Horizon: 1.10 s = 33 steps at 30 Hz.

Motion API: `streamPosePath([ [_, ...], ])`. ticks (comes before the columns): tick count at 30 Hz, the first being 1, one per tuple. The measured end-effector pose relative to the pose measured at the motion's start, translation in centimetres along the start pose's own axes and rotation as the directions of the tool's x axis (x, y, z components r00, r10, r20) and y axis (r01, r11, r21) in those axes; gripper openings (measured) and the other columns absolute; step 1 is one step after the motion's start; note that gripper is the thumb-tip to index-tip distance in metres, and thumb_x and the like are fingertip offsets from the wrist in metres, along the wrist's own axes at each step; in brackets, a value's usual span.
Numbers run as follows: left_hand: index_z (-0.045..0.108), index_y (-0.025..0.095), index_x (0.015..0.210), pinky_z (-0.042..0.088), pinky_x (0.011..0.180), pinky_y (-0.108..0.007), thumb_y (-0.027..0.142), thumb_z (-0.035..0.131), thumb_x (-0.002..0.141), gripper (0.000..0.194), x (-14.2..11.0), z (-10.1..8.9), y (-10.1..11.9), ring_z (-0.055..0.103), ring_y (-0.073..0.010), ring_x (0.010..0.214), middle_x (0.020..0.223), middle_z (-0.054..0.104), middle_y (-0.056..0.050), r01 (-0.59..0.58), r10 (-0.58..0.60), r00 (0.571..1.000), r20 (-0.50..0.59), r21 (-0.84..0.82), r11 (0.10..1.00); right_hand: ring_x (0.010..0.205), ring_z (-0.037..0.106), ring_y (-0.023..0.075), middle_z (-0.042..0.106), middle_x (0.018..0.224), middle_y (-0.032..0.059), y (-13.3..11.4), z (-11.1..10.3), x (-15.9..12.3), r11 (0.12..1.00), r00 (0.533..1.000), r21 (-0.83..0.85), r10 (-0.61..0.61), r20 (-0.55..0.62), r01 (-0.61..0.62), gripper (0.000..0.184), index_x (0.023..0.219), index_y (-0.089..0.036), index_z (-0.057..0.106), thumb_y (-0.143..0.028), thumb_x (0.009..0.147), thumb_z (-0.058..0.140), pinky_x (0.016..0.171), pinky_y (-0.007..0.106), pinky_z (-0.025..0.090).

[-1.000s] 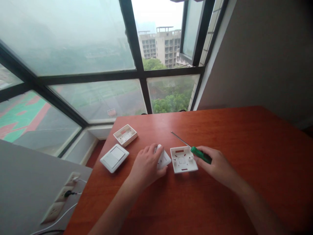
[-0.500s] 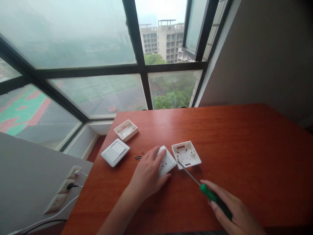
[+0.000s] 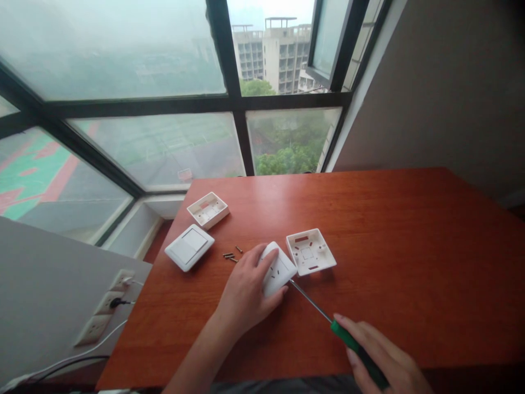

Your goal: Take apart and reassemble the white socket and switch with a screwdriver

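Note:
My left hand (image 3: 246, 293) grips a white wall socket plate (image 3: 279, 269) on the red-brown table (image 3: 394, 235), fingers curled over its left side. My right hand (image 3: 383, 361), low at the frame's bottom edge, is closed round the green handle of a screwdriver (image 3: 324, 314). The screwdriver's thin metal shaft points up-left and its tip touches the socket plate's lower right edge. An open white mounting box (image 3: 310, 251) lies just right of the socket plate.
A white switch plate (image 3: 189, 247) and a second open mounting box (image 3: 208, 209) lie near the table's left edge. A few small screws (image 3: 232, 255) lie between the switch plate and my left hand. Wall outlets with a plugged cable (image 3: 107, 306) are below left.
My right hand lifted the screwdriver from beside the mounting box, drew back toward me and brought its tip from the box to the socket plate's edge. The left hand stayed on the socket plate.

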State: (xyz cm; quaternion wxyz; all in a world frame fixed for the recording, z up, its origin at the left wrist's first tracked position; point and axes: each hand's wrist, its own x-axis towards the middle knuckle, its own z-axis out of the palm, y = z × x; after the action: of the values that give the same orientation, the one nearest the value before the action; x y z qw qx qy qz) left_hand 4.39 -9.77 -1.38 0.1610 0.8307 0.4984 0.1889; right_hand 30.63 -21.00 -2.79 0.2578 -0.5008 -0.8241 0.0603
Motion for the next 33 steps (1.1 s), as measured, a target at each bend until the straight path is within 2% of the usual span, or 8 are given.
streamPosePath([
  [9,0.044,0.023,0.138,0.042,0.104,-0.049,0.035,0.067,0.079,0.064,0.0,0.1,0.0,0.047,-0.0323,0.125,0.142,0.044,-0.014,-0.006,0.005,1.000,0.016,0.024,1.000,0.094,0.072,0.0160,0.074,0.105,0.0059,-0.1,0.0,-0.2,0.999,1.000,0.047,0.027,-0.014,-0.026,0.037,0.128,-0.018,0.054,-0.019,0.092,0.046,0.076,0.016,0.057],
  [15,0.043,0.024,0.138,0.042,0.105,-0.049,0.033,0.067,0.078,0.066,0.1,0.0,0.2,0.046,-0.0323,0.125,0.143,0.043,-0.014,-0.006,0.004,0.999,0.038,0.044,0.999,0.097,0.071,0.0195,0.073,0.110,0.0048,-0.4,0.1,-0.4,0.990,0.995,0.095,0.105,0.004,-0.105,0.045,0.131,-0.023,0.054,-0.017,0.087,0.054,0.077,0.019,0.058],
  [21,0.045,0.023,0.137,0.039,0.107,-0.051,0.028,0.068,0.076,0.066,0.2,0.3,0.7,0.044,-0.0345,0.127,0.144,0.041,-0.014,0.023,-0.024,1.000,0.009,0.094,0.995,0.091,0.073,0.0211,0.074,0.107,0.0058,-0.8,0.2,-0.1,0.970,0.981,0.147,0.192,0.035,-0.195,0.041,0.126,-0.025,0.063,-0.021,0.086,0.056,0.076,0.023,0.059],
  [24,0.045,0.022,0.137,0.038,0.108,-0.050,0.031,0.067,0.078,0.063,0.2,0.3,0.8,0.043,-0.0340,0.129,0.145,0.040,-0.015,0.042,-0.043,0.999,0.010,0.063,0.997,0.097,0.071,0.0215,0.073,0.109,0.0072,-1.1,0.5,-0.2,0.841,0.907,0.339,0.392,0.153,-0.421,0.035,0.121,-0.024,0.066,-0.030,0.088,0.056,0.083,0.025,0.057],
  [26,0.045,0.022,0.137,0.037,0.108,-0.050,0.033,0.066,0.080,0.062,0.2,0.2,0.7,0.042,-0.0338,0.130,0.145,0.040,-0.014,0.059,-0.059,0.998,0.012,0.022,0.998,0.081,0.072,0.0194,0.074,0.099,0.0079,-1.4,0.7,-0.3,0.639,0.797,0.477,0.513,0.319,-0.603,0.038,0.124,-0.023,0.063,-0.039,0.091,0.052,0.072,0.025,0.059],
  [29,0.044,0.024,0.137,0.038,0.108,-0.049,0.032,0.066,0.081,0.061,0.2,-0.1,0.6,0.044,-0.0318,0.129,0.144,0.042,-0.013,0.074,-0.073,0.997,0.016,-0.082,0.994,0.051,0.062,0.0143,0.070,0.078,0.0051,-1.7,1.1,-0.4,0.319,0.651,0.585,0.534,0.539,-0.746,0.050,0.131,-0.020,0.055,-0.050,0.094,0.041,0.044,0.023,0.049],
  [31,0.044,0.026,0.137,0.040,0.108,-0.046,0.030,0.064,0.083,0.058,0.4,-0.5,0.7,0.046,-0.0290,0.128,0.143,0.044,-0.010,0.068,-0.065,0.998,0.024,-0.172,0.983,0.048,0.059,0.0133,0.067,0.075,0.0040,-1.8,1.2,-0.3,0.251,0.625,0.596,0.523,0.579,-0.763,0.054,0.132,-0.018,0.054,-0.054,0.094,0.039,0.042,0.023,0.046],
  [33,0.044,0.028,0.137,0.042,0.106,-0.043,0.029,0.061,0.085,0.054,0.6,-1.0,0.8,0.048,-0.0264,0.127,0.141,0.045,-0.009,0.061,-0.053,0.998,0.037,-0.259,0.964,0.050,0.059,0.0136,0.066,0.075,0.0039,-1.9,1.1,-0.2,0.298,0.641,0.583,0.520,0.565,-0.756,0.054,0.131,-0.018,0.054,-0.054,0.093,0.041,0.047,0.024,0.047],
])
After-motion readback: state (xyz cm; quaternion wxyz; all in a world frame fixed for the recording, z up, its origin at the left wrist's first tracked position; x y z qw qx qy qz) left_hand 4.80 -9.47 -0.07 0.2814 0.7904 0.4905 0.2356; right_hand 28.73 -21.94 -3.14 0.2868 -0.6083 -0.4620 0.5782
